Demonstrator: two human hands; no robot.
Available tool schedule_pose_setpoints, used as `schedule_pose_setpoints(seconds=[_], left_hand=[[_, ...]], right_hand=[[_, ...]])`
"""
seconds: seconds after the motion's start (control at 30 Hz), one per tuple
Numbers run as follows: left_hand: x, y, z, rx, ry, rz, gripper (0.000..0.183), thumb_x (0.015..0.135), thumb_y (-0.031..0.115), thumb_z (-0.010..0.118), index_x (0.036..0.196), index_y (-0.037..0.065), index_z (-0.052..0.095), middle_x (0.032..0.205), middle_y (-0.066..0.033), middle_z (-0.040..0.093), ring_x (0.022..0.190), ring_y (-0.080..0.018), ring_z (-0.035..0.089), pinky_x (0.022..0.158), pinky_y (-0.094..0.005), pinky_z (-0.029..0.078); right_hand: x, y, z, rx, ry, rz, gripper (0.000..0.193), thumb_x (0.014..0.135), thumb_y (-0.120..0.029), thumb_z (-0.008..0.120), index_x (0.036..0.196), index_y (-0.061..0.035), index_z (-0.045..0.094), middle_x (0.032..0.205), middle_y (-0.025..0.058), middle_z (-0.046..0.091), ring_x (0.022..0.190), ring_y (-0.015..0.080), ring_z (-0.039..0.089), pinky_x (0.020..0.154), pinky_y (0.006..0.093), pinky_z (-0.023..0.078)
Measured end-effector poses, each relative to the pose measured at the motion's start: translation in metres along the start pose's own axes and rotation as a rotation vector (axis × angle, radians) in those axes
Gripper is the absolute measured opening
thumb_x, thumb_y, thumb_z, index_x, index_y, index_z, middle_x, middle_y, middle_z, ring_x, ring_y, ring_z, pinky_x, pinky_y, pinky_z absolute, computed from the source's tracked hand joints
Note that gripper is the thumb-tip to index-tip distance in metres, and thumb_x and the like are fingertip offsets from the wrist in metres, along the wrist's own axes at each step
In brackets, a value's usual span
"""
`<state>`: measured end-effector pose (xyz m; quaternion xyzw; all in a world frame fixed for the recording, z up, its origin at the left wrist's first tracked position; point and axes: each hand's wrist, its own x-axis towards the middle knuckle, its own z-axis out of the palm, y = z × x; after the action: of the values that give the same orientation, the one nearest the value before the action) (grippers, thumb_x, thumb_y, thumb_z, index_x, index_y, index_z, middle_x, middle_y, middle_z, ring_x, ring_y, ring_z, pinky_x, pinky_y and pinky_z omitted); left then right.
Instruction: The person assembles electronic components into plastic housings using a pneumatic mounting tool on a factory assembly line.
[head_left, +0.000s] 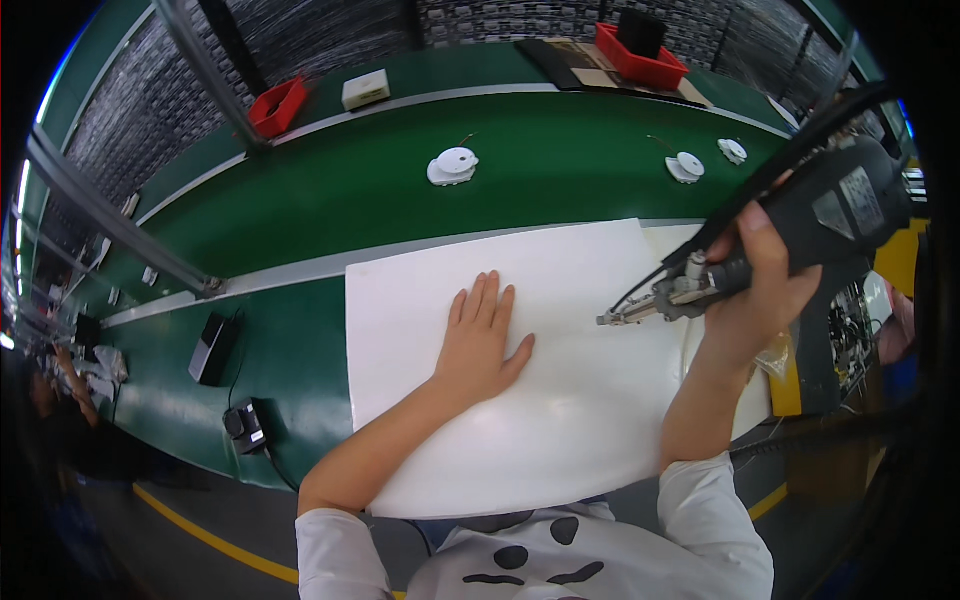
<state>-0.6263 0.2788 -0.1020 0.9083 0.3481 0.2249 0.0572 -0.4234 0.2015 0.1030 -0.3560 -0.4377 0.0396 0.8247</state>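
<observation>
White, smooth, flat sheet [570, 430] lies directly in front of you, spread over a long green-topped workbench [300, 300] and reaching to its near edge. Beyond the workbench's metal edging runs a long green strip [350, 165].

Your right hand [762, 275] grasps a bulky black handheld power tool with a slim grey metal nose [835, 205], the fingers wrapped around it just behind the nose. You hold the tool tilted, its nose pointing left and downward over the right part of the sheet; whether the tip touches the surface, you cannot tell from this angle.

Your left hand [480, 345] rests palm down on the sheet's middle, its fingers released, straight and slightly spread, grasping nothing.

Beyond the strip, a red plastic tray [640, 70] with a black object in it stands on your right, and a smaller red plastic tray [278, 108] on your left, near a cream rectangular box [366, 90]. To the left of the sheet you have an upright black box-shaped device [210, 350] and, nearer you, a smaller black device with a cable [248, 426]. Three small white rounded plastic parts [455, 165] lie on the green strip ahead.
</observation>
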Motion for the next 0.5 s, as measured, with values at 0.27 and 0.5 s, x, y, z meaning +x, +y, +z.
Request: schedule_pose_setpoints(seconds=[0.27, 0.5], left_hand=[[0.002, 0.003, 0.001, -0.005, -0.006, 0.010, 0.069, 0.096, 0.034, 0.062, 0.148, -0.007, 0.045, 0.158, -0.0325, 0.036, 0.151, -0.0458, 0.030, 0.122, -0.0556, 0.021], [0.001, 0.002, -0.002, 0.016, -0.004, 0.013, 0.068, 0.095, 0.034, 0.063, 0.145, -0.010, 0.048, 0.157, -0.0335, 0.037, 0.149, -0.0468, 0.031, 0.120, -0.0587, 0.022]], right_hand=[[0.007, 0.011, -0.016, 0.042, -0.135, 0.015, 0.020, 0.089, -0.001, 0.071, 0.108, 0.0019, 0.064, 0.076, 0.0031, 0.065, 0.056, 0.0069, 0.059, 0.053, 0.0209, 0.046], [0.007, 0.012, -0.016, 0.066, -0.118, 0.048, 0.017, 0.090, -0.002, 0.073, 0.105, 0.0000, 0.066, 0.076, 0.0005, 0.065, 0.058, 0.0049, 0.058, 0.053, 0.0214, 0.045]])
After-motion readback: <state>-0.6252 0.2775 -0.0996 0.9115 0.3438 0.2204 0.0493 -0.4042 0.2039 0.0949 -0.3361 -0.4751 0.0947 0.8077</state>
